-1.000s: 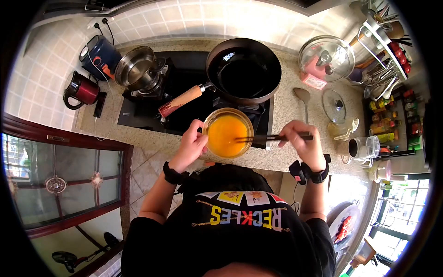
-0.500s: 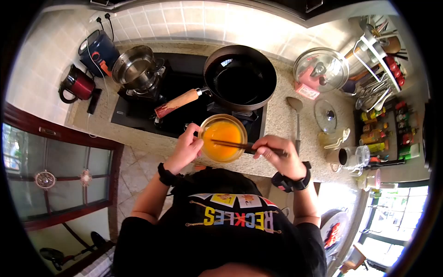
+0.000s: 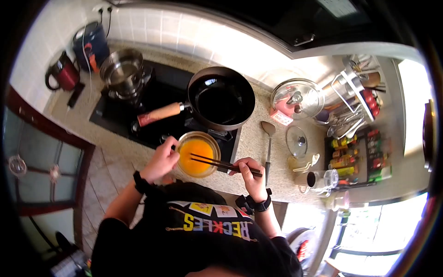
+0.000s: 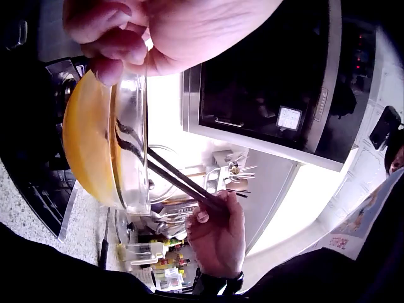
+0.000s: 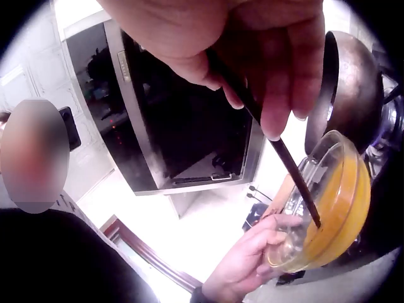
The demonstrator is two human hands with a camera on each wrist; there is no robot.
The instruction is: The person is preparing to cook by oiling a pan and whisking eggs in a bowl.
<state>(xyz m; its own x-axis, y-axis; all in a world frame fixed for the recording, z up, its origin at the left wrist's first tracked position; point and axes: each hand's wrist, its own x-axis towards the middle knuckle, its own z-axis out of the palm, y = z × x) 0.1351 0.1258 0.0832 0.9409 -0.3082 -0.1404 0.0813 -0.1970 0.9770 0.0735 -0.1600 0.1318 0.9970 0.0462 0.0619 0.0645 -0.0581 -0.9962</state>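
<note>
A clear glass bowl (image 3: 217, 150) of orange-yellow liquid (image 3: 194, 152), which looks like beaten egg, is held by my left hand (image 3: 162, 159), fingers and thumb at its left side. It is near the front edge of the stove. Dark chopsticks (image 3: 217, 163) are gripped by my right hand (image 3: 249, 175), their tips in the liquid. The left wrist view shows the liquid (image 4: 88, 139) through the bowl's wall, with the chopsticks (image 4: 170, 170) leaning over the rim. In the right wrist view my left fingers (image 5: 268, 243) lie against the glass.
A black wok (image 3: 220, 99) with a wooden handle (image 3: 159, 114) sits on the stove just beyond the bowl. A steel pot (image 3: 121, 71) stands on the left burner. To the right lie a spatula (image 3: 268, 143), a glass lid (image 3: 296, 141) and a larger lid (image 3: 304, 94).
The chopsticks have swept through the liquid, and my right hand has turned with them. The head view has swung, shifting the whole scene left and tilting it. Both hands keep their holds.
</note>
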